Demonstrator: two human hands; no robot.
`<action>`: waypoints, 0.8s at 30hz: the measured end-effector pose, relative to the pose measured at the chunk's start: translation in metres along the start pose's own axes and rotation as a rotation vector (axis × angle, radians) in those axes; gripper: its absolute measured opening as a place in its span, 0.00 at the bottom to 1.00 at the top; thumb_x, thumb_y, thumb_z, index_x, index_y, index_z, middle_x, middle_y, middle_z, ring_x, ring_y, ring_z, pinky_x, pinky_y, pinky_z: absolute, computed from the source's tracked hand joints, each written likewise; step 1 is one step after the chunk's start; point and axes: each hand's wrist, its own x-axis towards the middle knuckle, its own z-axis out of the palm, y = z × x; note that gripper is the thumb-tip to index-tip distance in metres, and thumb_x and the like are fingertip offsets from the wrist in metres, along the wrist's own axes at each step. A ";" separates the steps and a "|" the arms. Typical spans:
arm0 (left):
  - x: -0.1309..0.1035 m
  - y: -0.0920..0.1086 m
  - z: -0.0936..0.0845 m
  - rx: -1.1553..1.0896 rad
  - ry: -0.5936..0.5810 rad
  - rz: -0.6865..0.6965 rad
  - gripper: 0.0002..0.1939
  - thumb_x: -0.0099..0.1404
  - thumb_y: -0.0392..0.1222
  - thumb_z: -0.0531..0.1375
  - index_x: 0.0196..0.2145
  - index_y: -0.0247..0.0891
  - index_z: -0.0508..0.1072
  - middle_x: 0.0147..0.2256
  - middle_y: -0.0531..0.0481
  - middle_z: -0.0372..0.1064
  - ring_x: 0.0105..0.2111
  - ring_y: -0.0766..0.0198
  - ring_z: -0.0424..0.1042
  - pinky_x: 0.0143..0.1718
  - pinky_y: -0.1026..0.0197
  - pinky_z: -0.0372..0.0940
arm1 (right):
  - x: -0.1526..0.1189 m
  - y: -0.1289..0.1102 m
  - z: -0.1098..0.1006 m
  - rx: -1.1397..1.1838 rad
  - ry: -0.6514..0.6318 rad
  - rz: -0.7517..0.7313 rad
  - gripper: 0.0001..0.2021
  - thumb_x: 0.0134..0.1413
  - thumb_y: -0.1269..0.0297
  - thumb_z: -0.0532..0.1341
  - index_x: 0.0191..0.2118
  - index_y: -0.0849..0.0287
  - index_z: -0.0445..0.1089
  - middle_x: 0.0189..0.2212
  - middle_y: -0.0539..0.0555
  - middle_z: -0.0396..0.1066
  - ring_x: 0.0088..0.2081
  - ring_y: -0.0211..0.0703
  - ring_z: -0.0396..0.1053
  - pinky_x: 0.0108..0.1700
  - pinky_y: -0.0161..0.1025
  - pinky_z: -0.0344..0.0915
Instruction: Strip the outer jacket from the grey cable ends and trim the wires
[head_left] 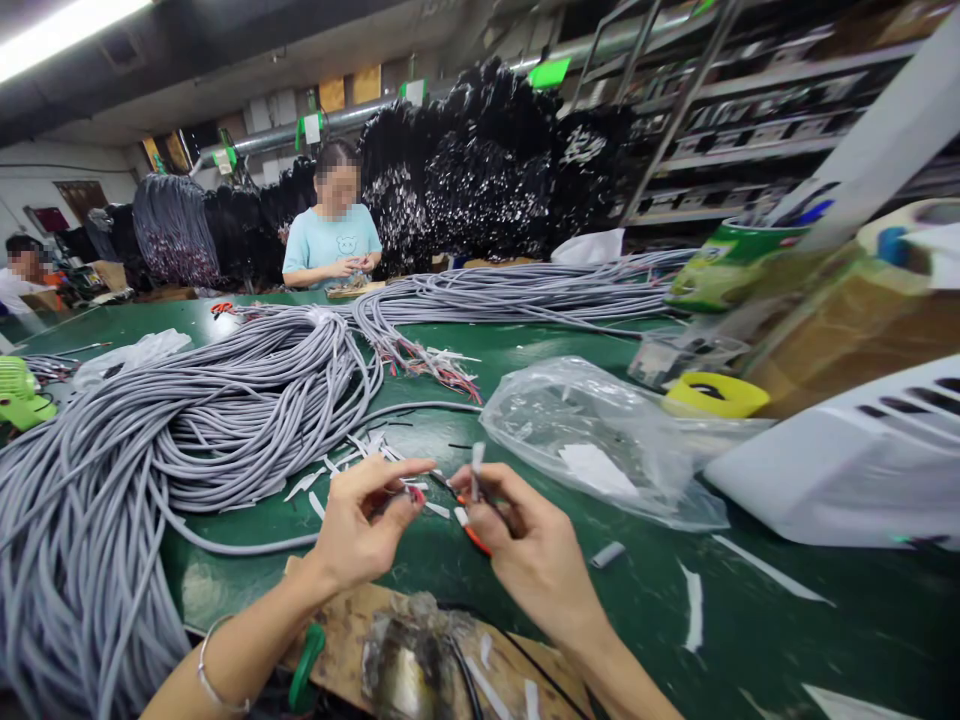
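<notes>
My left hand is closed, with thumb and fingers pinching red wire ends and the index finger stretched out to the right. A grey cable runs from the left up to this hand; its end is hidden by the fingers. My right hand, a little apart from the left, pinches a short whitish strip that stands upright. Orange tool handles show just beside the right fingers; I cannot tell whether they are held or lie on the table. White scraps lie behind the hands.
A large bundle of grey cables covers the left side. More cables lie across the back. To the right are a plastic bag, yellow tape roll and white casing. A wooden board bears a metal fixture. A person sits opposite.
</notes>
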 end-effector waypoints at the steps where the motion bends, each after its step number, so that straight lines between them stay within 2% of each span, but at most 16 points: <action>1: 0.000 0.001 0.001 0.030 -0.015 -0.037 0.13 0.59 0.38 0.54 0.39 0.35 0.75 0.21 0.51 0.61 0.22 0.68 0.58 0.23 0.66 0.53 | -0.002 0.000 0.000 -0.030 0.034 -0.058 0.15 0.50 0.51 0.57 0.31 0.59 0.65 0.18 0.46 0.58 0.16 0.32 0.53 0.15 0.30 0.50; 3: 0.000 0.001 0.004 0.100 -0.080 -0.059 0.12 0.59 0.37 0.54 0.37 0.35 0.76 0.19 0.52 0.60 0.21 0.68 0.57 0.22 0.66 0.51 | -0.005 -0.001 0.001 -0.127 0.094 -0.202 0.08 0.48 0.60 0.61 0.31 0.58 0.66 0.21 0.48 0.63 0.20 0.34 0.60 0.20 0.30 0.56; 5: -0.001 0.001 0.007 0.138 -0.133 -0.050 0.11 0.58 0.37 0.55 0.34 0.35 0.77 0.18 0.52 0.59 0.20 0.68 0.56 0.22 0.65 0.50 | -0.007 -0.001 0.003 -0.217 0.133 -0.306 0.02 0.50 0.67 0.59 0.30 0.58 0.67 0.22 0.50 0.66 0.23 0.35 0.63 0.25 0.30 0.59; 6: -0.002 0.000 0.009 0.137 -0.140 -0.061 0.11 0.58 0.37 0.55 0.35 0.35 0.77 0.18 0.52 0.60 0.20 0.68 0.57 0.22 0.65 0.51 | -0.007 -0.001 0.003 -0.250 0.142 -0.323 0.03 0.51 0.68 0.58 0.28 0.58 0.66 0.22 0.50 0.66 0.23 0.35 0.63 0.25 0.31 0.59; 10: -0.005 -0.004 0.014 -0.034 -0.126 -0.251 0.16 0.56 0.41 0.57 0.42 0.35 0.74 0.28 0.46 0.71 0.25 0.65 0.64 0.25 0.65 0.58 | -0.004 0.001 0.004 -0.256 0.126 -0.187 0.12 0.53 0.64 0.56 0.20 0.58 0.62 0.16 0.47 0.60 0.18 0.33 0.57 0.22 0.31 0.55; 14: -0.004 -0.006 0.016 -0.335 -0.060 -0.399 0.17 0.52 0.43 0.61 0.40 0.34 0.76 0.34 0.44 0.74 0.32 0.60 0.69 0.32 0.62 0.63 | -0.002 0.003 0.008 -0.012 0.055 -0.004 0.14 0.52 0.60 0.56 0.20 0.58 0.60 0.15 0.46 0.58 0.17 0.33 0.54 0.19 0.31 0.52; 16: -0.001 -0.003 0.016 -0.442 -0.004 -0.430 0.17 0.48 0.45 0.64 0.36 0.34 0.77 0.32 0.44 0.74 0.28 0.63 0.68 0.28 0.63 0.64 | -0.002 0.002 0.011 0.075 0.031 0.045 0.13 0.52 0.60 0.55 0.20 0.58 0.60 0.16 0.46 0.58 0.17 0.32 0.53 0.18 0.31 0.51; 18: 0.002 -0.001 0.016 -0.507 0.033 -0.457 0.17 0.46 0.48 0.65 0.32 0.33 0.78 0.24 0.47 0.73 0.19 0.69 0.63 0.20 0.67 0.59 | -0.002 0.000 0.012 0.097 0.019 0.072 0.13 0.52 0.60 0.55 0.20 0.58 0.60 0.15 0.46 0.57 0.17 0.32 0.52 0.18 0.31 0.51; 21: 0.005 0.001 0.015 -0.559 0.068 -0.477 0.18 0.44 0.51 0.65 0.25 0.30 0.77 0.13 0.55 0.62 0.13 0.77 0.53 0.13 0.71 0.49 | -0.002 -0.003 0.011 0.102 0.019 0.108 0.13 0.51 0.61 0.55 0.19 0.59 0.61 0.15 0.46 0.57 0.17 0.32 0.52 0.19 0.32 0.51; 24: 0.006 -0.001 0.015 -0.603 0.111 -0.530 0.20 0.45 0.53 0.64 0.21 0.29 0.74 0.13 0.55 0.61 0.11 0.77 0.54 0.10 0.72 0.46 | -0.001 -0.002 0.012 0.107 0.029 0.128 0.12 0.50 0.60 0.56 0.20 0.59 0.64 0.15 0.47 0.58 0.17 0.33 0.52 0.19 0.32 0.50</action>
